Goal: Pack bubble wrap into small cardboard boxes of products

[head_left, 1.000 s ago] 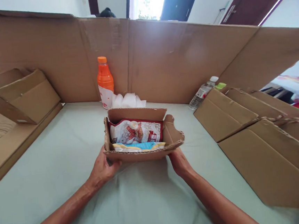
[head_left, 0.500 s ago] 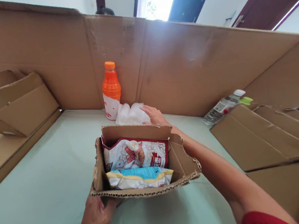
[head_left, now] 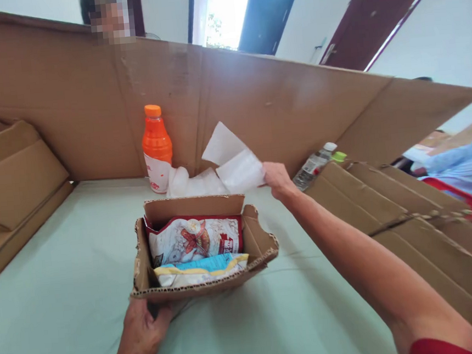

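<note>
My right hand point(head_left: 278, 180) pinches the edge of a thin, whitish translucent packing sheet point(head_left: 241, 165), pulled up at an angle. The rest of that wrap lies crumpled beside an orange drink bottle point(head_left: 157, 142), which stands upright against the cardboard wall. In front of me is a small open cardboard box point(head_left: 205, 204) with ragged cut edges. Inside it lean a red-and-white printed food pouch point(head_left: 196, 240) and a blue, yellow and white packet point(head_left: 204, 265). My left hand point(head_left: 144, 329) grips the box at its front left lower corner; some of its fingers are hidden there.
A tall cardboard wall point(head_left: 279, 104) closes off the back of the pale green surface point(head_left: 73, 257). More cardboard boxes stand left point(head_left: 24, 168) and right point(head_left: 370, 204). By the right box leans a clear bottle point(head_left: 313, 166) with a green cap point(head_left: 339, 157) nearby. A person's head shows beyond the wall.
My right hand has closed on the packing sheet and drawn part of it up and right, unfolding it. My left hand stays at the box. The view has turned somewhat right.
</note>
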Tool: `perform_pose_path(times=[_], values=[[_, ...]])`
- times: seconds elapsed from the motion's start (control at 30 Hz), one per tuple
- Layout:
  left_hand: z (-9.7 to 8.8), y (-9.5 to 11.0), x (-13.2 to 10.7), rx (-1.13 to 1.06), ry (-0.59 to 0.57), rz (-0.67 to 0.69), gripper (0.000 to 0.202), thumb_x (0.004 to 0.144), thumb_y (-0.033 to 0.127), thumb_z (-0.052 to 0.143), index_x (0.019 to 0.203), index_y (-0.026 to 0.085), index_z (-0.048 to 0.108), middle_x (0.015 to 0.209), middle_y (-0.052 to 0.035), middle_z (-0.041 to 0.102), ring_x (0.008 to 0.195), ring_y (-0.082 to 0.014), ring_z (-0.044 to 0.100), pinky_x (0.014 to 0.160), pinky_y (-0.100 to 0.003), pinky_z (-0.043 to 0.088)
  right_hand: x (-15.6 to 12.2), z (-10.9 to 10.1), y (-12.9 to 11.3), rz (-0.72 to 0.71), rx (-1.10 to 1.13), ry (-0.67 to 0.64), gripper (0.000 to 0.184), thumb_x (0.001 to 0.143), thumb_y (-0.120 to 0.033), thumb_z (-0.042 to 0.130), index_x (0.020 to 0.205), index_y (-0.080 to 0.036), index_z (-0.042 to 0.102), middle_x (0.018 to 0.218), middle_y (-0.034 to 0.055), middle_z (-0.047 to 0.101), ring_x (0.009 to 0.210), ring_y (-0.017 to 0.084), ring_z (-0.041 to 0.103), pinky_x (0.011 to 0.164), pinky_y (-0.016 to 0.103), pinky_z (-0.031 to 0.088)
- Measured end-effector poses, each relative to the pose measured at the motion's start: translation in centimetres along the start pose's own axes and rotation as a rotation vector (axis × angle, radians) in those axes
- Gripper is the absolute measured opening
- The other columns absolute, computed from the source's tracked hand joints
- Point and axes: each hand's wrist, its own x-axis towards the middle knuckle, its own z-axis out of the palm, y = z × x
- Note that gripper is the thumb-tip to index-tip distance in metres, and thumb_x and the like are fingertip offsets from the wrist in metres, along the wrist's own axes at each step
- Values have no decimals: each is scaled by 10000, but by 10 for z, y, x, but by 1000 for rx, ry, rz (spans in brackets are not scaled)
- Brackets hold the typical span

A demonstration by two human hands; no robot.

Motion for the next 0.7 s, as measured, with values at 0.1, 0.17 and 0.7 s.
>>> perform_pose_path(times=[0.1, 0.17, 0.7], values=[[-6, -3, 2, 17, -36, -26, 420, 709, 504, 626, 982, 185, 643, 799, -35, 652, 562, -191, 538, 535, -344, 517, -52, -37, 39, 115, -56, -89, 410, 816, -523, 660, 596, -189, 573, 563, 35, 600, 514, 166, 570, 542, 302, 446], [-10, -2, 3, 26, -43, -24, 483, 691, 527, 636, 1024, 177, 627, 804, -21, 643, 548, -169, 497, 539, -332, 498, -90, -58, 59, 164, -80, -83, 359, 809, -477, 650, 613, -180, 604, 626, 63, 651, 553, 178, 609, 579, 307, 457], [-27, 29, 45, 95, -19, -142, 518, 555, 520, 713, 932, 225, 515, 702, 28, 547, 642, -209, 547, 566, -328, 458, -234, 27, 31, -165, 233, -489, 634, 816, -248, 645, 1444, -227, 558, 1378, 96, 665, 1173, 239, 653, 881, 356, 554]])
